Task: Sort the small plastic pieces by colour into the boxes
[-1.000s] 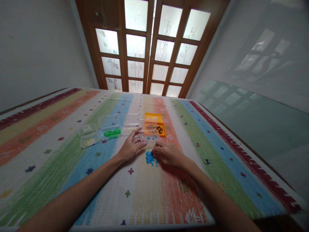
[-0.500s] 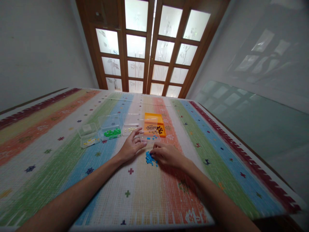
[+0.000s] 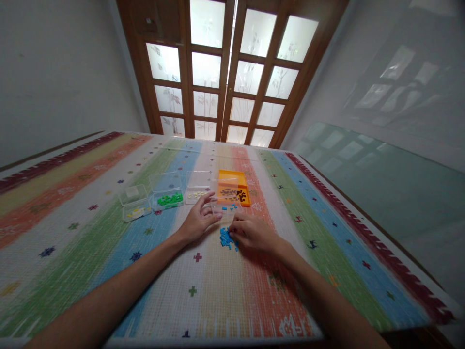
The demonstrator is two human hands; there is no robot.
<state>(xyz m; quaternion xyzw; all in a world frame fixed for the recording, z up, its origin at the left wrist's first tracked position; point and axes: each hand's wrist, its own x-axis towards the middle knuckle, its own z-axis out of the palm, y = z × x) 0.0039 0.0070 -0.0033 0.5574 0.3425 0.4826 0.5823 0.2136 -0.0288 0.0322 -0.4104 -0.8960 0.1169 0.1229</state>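
A small pile of blue pieces (image 3: pixel 225 238) lies on the striped tablecloth. My right hand (image 3: pixel 250 231) is at the pile's right side, its fingers pinched together over the pieces; whatever is between the fingertips is too small to make out. Just beyond the pile stands a clear box (image 3: pixel 216 207) with a few blue pieces in it. My left hand (image 3: pixel 199 220) rests at the left edge of that box, thumb and fingers apart around its corner.
Behind the hands is an open orange box (image 3: pixel 232 177) with brown pieces. To the left stand open clear boxes with cream pieces (image 3: pixel 196 195), green pieces (image 3: pixel 170 199) and yellow pieces (image 3: pixel 137 212). Glazed wooden doors (image 3: pixel 222 72) rise beyond the table.
The whole view has shifted very slightly. Both hands keep nearly the same place and pose beside the clear box and the blue pile.
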